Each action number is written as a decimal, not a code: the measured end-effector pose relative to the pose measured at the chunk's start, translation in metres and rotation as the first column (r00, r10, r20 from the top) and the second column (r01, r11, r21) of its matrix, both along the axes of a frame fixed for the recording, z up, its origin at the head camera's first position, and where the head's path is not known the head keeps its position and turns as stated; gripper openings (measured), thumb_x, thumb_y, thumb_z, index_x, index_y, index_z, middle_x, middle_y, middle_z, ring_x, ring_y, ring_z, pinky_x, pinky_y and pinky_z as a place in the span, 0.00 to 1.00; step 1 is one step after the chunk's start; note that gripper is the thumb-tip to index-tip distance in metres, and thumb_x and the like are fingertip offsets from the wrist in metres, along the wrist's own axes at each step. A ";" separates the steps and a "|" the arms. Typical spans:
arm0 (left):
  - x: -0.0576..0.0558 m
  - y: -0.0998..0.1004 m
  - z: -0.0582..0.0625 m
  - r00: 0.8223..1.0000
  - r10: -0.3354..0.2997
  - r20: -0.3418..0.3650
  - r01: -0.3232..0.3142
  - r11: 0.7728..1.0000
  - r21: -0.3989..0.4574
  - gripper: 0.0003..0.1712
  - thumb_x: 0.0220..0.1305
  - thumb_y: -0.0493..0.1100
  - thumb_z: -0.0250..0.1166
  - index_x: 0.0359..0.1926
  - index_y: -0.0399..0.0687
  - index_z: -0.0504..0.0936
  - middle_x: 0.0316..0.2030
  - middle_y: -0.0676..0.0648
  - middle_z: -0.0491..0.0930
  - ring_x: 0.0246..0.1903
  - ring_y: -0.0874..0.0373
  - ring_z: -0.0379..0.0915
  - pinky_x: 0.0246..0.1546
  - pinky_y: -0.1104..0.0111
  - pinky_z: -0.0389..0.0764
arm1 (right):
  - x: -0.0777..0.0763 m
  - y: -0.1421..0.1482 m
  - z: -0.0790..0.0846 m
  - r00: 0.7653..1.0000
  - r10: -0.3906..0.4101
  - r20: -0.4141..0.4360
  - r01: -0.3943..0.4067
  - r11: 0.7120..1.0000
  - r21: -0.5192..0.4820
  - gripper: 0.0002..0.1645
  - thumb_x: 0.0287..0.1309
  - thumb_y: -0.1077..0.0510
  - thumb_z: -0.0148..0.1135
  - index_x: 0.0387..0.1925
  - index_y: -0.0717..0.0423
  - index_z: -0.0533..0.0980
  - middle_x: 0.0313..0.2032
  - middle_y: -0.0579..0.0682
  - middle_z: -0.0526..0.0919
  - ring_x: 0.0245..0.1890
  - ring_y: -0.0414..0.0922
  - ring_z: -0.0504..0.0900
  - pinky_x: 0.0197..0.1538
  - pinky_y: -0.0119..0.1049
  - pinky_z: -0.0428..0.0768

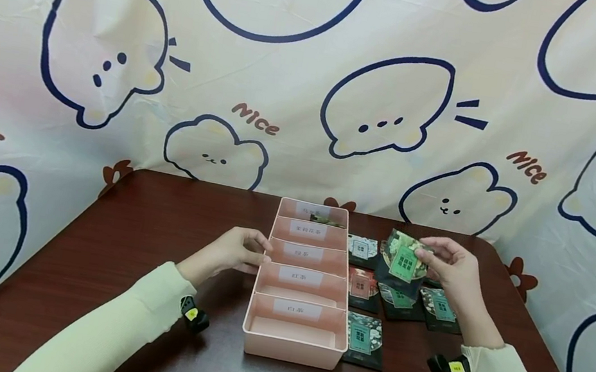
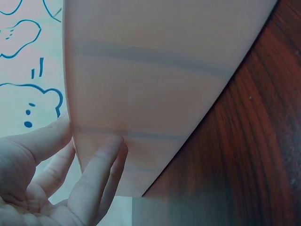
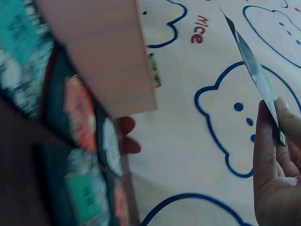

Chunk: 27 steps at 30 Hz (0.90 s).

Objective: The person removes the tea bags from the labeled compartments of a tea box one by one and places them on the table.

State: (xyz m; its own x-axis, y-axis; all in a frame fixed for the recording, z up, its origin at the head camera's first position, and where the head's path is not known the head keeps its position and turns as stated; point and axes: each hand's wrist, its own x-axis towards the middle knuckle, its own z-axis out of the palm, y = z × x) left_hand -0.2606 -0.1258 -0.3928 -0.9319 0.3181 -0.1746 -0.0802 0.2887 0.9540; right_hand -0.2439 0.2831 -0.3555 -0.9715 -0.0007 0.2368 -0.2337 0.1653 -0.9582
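A pale pink divided box (image 1: 289,350) with labelled compartments stands lengthwise on the table. At its left side my left hand (image 1: 233,252) holds the rim; in the left wrist view two fingers (image 2: 106,160) lie against the outer wall, and other fingertips pass behind the edge. My right hand (image 1: 454,272) pinches a green tea sachet (image 1: 404,264) between thumb and fingers, raised above other sachets right of the box. In the right wrist view this sachet (image 3: 256,70) appears almost edge-on. One dark green sachet (image 1: 327,221) stands in the farthest compartment.
Several dark sachets with coloured labels lie right of the box, among them a red-labelled one (image 1: 361,287) and a teal-labelled one (image 1: 364,339) by the near corner. The brown table (image 1: 161,346) meets a printed cloth backdrop (image 1: 302,83) behind and at both sides.
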 end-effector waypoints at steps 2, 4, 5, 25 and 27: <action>0.000 0.000 0.000 1.000 0.000 -0.003 0.000 1.000 -0.001 0.17 0.59 0.33 0.68 0.48 0.31 0.76 0.40 0.38 0.77 0.33 0.55 0.81 0.45 0.51 0.83 | 0.004 0.005 -0.007 1.000 0.000 0.018 -0.001 0.999 0.034 0.09 0.59 0.59 0.66 0.43 0.51 0.81 0.33 0.33 0.86 0.27 0.33 0.82 0.28 0.29 0.84; 0.000 0.000 0.000 1.000 0.002 -0.003 -0.002 1.000 -0.003 0.17 0.59 0.33 0.68 0.48 0.31 0.76 0.40 0.38 0.76 0.33 0.55 0.81 0.45 0.51 0.83 | 0.007 0.011 -0.014 0.999 -0.008 0.041 0.005 0.996 0.086 0.09 0.60 0.58 0.66 0.43 0.51 0.81 0.32 0.32 0.85 0.28 0.33 0.81 0.28 0.31 0.84; 0.000 0.001 0.000 1.000 0.004 -0.003 -0.004 1.000 -0.005 0.17 0.59 0.33 0.68 0.48 0.31 0.76 0.40 0.38 0.76 0.33 0.55 0.81 0.45 0.52 0.84 | 0.009 0.013 -0.018 0.999 -0.016 0.051 0.010 0.992 0.123 0.09 0.60 0.57 0.66 0.43 0.51 0.81 0.32 0.31 0.85 0.28 0.33 0.81 0.28 0.31 0.84; 0.000 0.001 0.001 1.000 0.017 -0.007 -0.017 1.000 -0.005 0.14 0.59 0.32 0.68 0.46 0.32 0.77 0.40 0.39 0.76 0.33 0.56 0.80 0.42 0.53 0.85 | 0.035 0.041 -0.062 0.934 0.063 0.352 -0.191 0.920 0.343 0.24 0.55 0.52 0.70 0.46 0.65 0.77 0.40 0.51 0.84 0.28 0.40 0.80 0.27 0.39 0.84; 0.000 0.001 0.001 1.000 0.017 -0.003 -0.017 1.000 -0.006 0.14 0.59 0.32 0.68 0.46 0.32 0.77 0.40 0.39 0.76 0.33 0.56 0.81 0.42 0.53 0.85 | 0.035 0.042 -0.065 0.926 0.075 0.370 -0.216 0.909 0.356 0.24 0.55 0.51 0.70 0.46 0.65 0.76 0.39 0.51 0.84 0.28 0.40 0.80 0.27 0.39 0.83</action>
State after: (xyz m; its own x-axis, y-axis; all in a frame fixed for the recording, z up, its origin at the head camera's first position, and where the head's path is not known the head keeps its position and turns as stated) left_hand -0.2604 -0.1247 -0.3919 -0.9377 0.3009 -0.1736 -0.0823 0.2931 0.9525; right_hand -0.2084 0.3254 -0.4201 -0.9729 -0.1703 -0.1566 0.0449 0.5251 -0.8499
